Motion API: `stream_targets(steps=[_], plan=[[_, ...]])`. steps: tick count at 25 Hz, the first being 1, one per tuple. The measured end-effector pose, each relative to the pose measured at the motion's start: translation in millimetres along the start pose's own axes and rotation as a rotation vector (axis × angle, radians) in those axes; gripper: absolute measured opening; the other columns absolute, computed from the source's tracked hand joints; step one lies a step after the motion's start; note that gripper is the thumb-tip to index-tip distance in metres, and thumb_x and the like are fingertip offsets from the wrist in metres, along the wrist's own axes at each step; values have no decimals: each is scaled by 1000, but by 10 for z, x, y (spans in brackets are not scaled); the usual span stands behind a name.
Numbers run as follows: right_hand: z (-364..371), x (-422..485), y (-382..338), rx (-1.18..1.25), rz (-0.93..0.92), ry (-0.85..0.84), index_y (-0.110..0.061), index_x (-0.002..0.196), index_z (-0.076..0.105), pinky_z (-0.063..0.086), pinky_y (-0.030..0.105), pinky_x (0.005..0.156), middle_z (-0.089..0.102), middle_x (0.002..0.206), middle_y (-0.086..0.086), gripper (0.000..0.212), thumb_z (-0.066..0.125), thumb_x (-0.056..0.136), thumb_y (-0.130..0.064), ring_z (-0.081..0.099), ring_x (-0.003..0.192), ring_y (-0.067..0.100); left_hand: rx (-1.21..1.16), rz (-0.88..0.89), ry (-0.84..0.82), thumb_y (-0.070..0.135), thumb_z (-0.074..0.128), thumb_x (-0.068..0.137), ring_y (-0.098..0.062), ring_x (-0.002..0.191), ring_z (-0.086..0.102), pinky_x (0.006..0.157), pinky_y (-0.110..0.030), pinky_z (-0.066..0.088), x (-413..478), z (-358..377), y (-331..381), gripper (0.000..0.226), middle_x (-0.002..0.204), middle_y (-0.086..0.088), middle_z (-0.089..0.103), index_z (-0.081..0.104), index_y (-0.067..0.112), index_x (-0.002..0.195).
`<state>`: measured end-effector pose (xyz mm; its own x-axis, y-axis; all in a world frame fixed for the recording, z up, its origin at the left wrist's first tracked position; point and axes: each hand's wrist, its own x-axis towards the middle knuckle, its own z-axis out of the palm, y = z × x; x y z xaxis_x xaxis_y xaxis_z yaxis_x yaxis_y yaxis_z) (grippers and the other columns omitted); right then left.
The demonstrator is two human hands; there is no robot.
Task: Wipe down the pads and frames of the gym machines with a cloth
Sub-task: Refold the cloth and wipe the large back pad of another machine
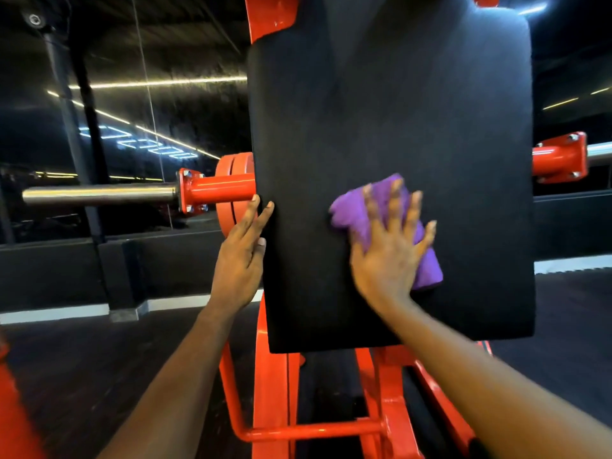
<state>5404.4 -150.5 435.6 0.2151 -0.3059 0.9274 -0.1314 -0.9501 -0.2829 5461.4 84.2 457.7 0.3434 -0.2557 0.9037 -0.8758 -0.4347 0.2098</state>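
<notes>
Pad: a large, flat black rectangle with rounded corners and a matt, finely grained skin. It stands nearly upright and fills the middle of the view.
Cloth: purple, soft and fluffy, bunched into a loose fold. It lies flat against the pad just under its middle, at about 6 o'clock.
Right hand: the palm is spread flat on the cloth, pressing it onto the pad. The grip is wide open, with fingers straight and fanned toward 12 o'clock. Purple shows past the fingertips and at the 4 o'clock side of the hand.
Left hand: it rests along the pad's edge at 8 o'clock. The grip is open, with fingers nearly straight and their tips touching the pad's rim, and it holds nothing.
Frame: glossy orange painted steel in flat bars and tubes, running down from under the pad toward 6 o'clock.
Bar: a smooth, shiny steel cylinder jutting out at 9 o'clock from a bolted orange flange.
Plate: a round orange disc, edge-on, just behind the left hand's fingers.
Floor: dark and dull.
</notes>
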Motion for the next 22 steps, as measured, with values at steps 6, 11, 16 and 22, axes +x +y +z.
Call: stream_targets(steps=[6,11,16,22], plan=[[-47,223,45,98,241,84,-41,159,18,12,67,118,2,170,-5,67,42,98,-56,-1,157,27,-18,7,9,-2,44,101,-1,150,14,116,-8,13,-33,60,-11,61,164,17,16,36,28,153],[169,-1137,-560,109,-83,-112,-34,160,20,10,69,117,2,170,0,72,52,97,-49,-1,156,34,19,20,-1,-3,44,99,-1,150,15,114,-9,18,-32,57,-18,64,165,14,15,34,28,154],[137,-1188,-322,99,46,-120,-39,159,21,11,66,119,0,170,-2,78,56,90,-43,-1,156,30,102,-5,31,-2,45,97,12,145,7,110,-11,19,-66,160,15,68,166,12,9,27,28,156],[-66,-511,647,116,650,183,-43,158,22,13,68,115,6,170,-5,66,47,97,-49,4,156,27,32,3,66,-3,38,100,-4,152,6,118,-12,11,-87,274,-30,65,167,6,5,22,23,158]])
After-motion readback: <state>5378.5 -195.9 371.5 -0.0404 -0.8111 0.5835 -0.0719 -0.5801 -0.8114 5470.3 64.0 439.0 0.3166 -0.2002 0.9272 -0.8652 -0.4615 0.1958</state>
